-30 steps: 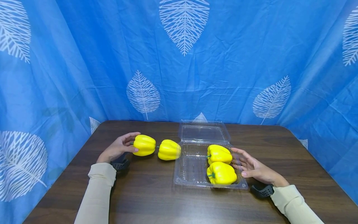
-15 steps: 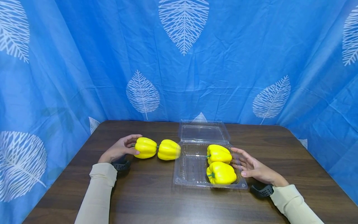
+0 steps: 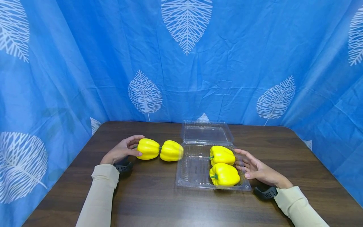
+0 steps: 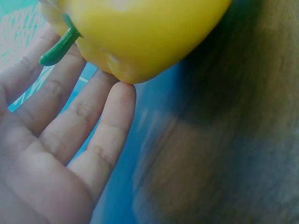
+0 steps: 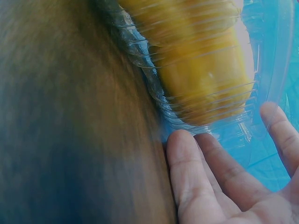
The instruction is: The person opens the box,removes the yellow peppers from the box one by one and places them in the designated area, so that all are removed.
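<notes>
Near the left of the table, my left hand (image 3: 123,149) holds a yellow bell pepper (image 3: 148,149) by its stem end, thumb in front and fingers behind. The left wrist view shows its green stem (image 4: 60,46) pointing toward the palm, fingertips against the yellow skin. Just right of it lies a second yellow pepper (image 3: 170,151), close to a clear plastic clamshell box (image 3: 194,171). Inside the box's right half sit two more peppers, a rear one (image 3: 223,155) and a front one (image 3: 224,175). My right hand (image 3: 259,170) rests at the box's right wall, extended fingertips touching the ribbed plastic (image 5: 205,93).
The box's lid (image 3: 207,131) stands folded back behind its base. Both sit on a dark wooden table (image 3: 158,201). A blue curtain with white leaf prints (image 3: 227,75) hangs along the far edge and sides.
My left hand has brought its pepper slightly right and down, close beside the second pepper; it has barely moved in the last half second. The right hand and the box keep their places.
</notes>
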`<state>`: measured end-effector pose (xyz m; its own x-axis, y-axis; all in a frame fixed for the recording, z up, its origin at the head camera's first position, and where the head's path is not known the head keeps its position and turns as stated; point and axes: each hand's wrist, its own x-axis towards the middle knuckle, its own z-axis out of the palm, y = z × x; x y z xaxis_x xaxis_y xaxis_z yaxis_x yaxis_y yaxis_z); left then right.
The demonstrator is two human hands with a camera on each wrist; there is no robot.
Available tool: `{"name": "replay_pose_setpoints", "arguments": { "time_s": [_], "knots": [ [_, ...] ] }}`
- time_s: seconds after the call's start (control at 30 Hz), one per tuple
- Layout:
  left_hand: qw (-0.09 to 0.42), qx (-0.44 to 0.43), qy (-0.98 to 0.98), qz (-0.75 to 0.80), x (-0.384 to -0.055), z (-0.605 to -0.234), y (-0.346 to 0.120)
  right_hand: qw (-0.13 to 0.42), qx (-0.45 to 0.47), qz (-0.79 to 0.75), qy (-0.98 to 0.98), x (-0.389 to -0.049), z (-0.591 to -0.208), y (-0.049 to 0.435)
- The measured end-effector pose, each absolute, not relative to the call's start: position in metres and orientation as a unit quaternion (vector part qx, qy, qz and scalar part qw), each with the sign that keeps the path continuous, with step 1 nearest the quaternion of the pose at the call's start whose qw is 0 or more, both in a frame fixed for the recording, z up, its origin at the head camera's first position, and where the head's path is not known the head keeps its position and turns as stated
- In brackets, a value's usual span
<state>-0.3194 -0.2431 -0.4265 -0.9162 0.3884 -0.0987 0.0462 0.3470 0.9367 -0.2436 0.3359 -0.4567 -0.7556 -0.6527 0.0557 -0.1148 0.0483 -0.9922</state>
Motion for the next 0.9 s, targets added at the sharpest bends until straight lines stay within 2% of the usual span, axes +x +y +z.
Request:
{"name": "replay_pose_setpoints", "arguments": {
  "time_s": [0.9],
  "knots": [
    [0.151, 0.161, 0.800, 0.557, -0.3176, -0.4207, -0.2406, 0.217, -0.274, -0.633, 0.691, -0.2439, -0.4571, 0.3350]
  ]
}}
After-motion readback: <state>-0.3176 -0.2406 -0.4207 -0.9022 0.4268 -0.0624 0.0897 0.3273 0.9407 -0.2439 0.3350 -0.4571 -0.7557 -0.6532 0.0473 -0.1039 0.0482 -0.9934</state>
